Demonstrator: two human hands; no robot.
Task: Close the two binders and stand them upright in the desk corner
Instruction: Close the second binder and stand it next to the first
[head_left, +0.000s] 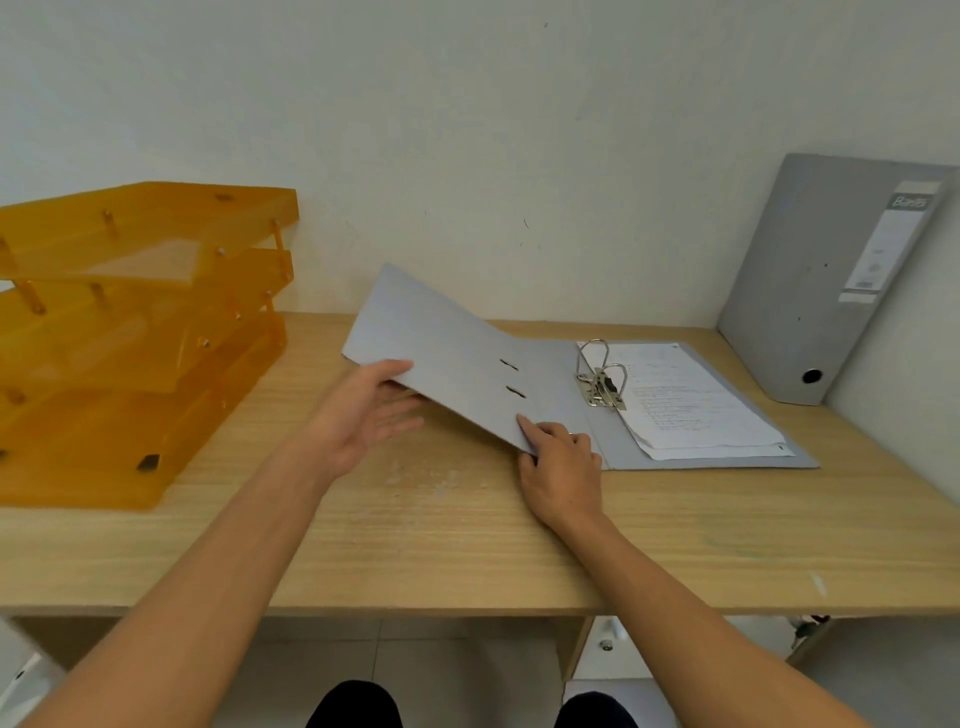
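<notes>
An open grey binder (550, 374) lies on the wooden desk (467, 545), its metal rings (602, 374) standing up over a stack of white printed sheets (696, 405) on the right half. Its left cover (447, 348) is raised off the desk and tilted. My left hand (363, 410) holds that cover's left edge, thumb on top and fingers beneath. My right hand (561, 462) pinches the cover's near edge close to the spine. A second grey binder (810, 280) is closed and stands upright in the far right corner, leaning against the wall.
A translucent orange three-tier letter tray (135, 332) fills the left of the desk against the back wall. White walls bound the desk behind and on the right. The desk's front edge runs across the lower view, with my knees below it.
</notes>
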